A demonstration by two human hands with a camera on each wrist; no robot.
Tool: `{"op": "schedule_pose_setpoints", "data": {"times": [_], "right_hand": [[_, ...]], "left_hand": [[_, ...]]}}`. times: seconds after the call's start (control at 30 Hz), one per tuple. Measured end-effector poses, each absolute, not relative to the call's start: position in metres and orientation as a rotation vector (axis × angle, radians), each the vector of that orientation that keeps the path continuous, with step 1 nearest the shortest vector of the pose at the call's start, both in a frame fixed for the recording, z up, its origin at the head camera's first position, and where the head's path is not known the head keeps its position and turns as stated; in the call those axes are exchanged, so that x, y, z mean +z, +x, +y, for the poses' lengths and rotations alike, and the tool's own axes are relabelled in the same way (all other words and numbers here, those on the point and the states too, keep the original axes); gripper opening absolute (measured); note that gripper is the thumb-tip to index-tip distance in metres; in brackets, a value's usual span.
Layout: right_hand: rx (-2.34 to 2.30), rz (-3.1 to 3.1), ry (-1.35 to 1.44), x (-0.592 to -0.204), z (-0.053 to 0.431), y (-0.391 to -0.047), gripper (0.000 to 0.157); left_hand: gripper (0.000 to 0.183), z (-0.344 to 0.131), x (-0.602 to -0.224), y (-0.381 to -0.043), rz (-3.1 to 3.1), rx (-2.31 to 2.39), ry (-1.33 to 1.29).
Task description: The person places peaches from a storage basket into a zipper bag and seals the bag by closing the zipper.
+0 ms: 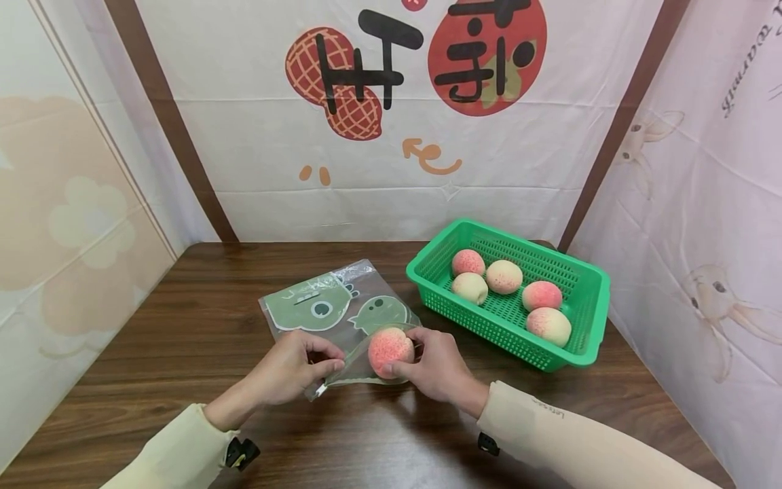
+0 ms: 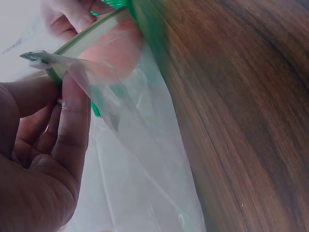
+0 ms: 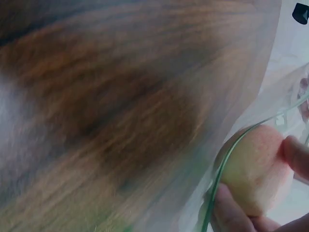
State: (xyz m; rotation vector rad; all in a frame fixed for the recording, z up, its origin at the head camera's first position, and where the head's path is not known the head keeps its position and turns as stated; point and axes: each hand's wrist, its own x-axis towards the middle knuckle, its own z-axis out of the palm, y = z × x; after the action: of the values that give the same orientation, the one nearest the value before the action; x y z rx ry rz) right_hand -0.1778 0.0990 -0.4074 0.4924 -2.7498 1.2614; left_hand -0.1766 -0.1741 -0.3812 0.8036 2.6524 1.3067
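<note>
A clear zip bag with green cartoon prints lies on the table, its mouth towards me. My left hand pinches the edge of that mouth near the white slider, also seen in the left wrist view, where the slider sits above the thumb. In my right hand is a pink peach, gripped between thumb and fingers at the bag's opening. In the right wrist view the peach is partly past the green zip rim, with the fingers around it.
A green plastic basket stands at the right with several peaches in it. The wooden table runs back to a printed cloth wall, and more cloth hangs on both sides.
</note>
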Motion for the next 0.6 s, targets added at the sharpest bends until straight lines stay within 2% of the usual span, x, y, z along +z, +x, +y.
{"op": "schedule_pose_setpoints", "data": {"times": [0.17, 0.6], "right_hand": [[1.120, -2.773, 0.466, -0.410, 0.095, -0.177, 0.053], [1.051, -2.693, 0.316, -0.422, 0.089, -0.182, 0.046]], "left_hand": [[0.002, -0.171, -0.381, -0.177, 2.675, 1.305, 0.844], [0.004, -0.167, -0.387, -0.175, 2.616, 1.347, 0.865]]}}
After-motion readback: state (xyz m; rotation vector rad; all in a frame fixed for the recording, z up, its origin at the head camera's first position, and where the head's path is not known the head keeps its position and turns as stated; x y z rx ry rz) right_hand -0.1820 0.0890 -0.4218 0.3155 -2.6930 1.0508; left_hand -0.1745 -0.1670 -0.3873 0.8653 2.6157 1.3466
